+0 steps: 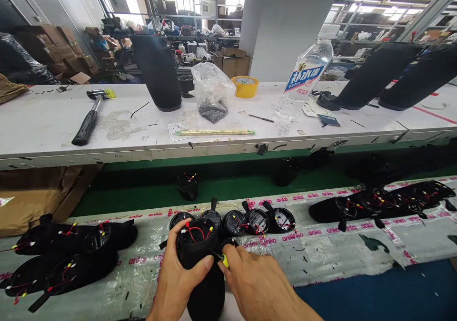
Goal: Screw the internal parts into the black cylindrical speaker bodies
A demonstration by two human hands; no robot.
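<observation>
- By head camera, I see the black cylindrical housing [196,253] nearside of the white workbench [50,116].
- My left hand [174,278] wraps partway around the housing.
- My right hand [257,280] pinches a yellow-handled tool [224,260].

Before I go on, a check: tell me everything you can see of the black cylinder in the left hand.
The black cylinder has a matte, cloth-like side and an open round end, tipped upward, where red wires with small connectors show. Its body reaches the picture's lower edge. The left hand grips it near that opening; the right hand holds a yellow-handled tool at its side, contact unclear.
</observation>
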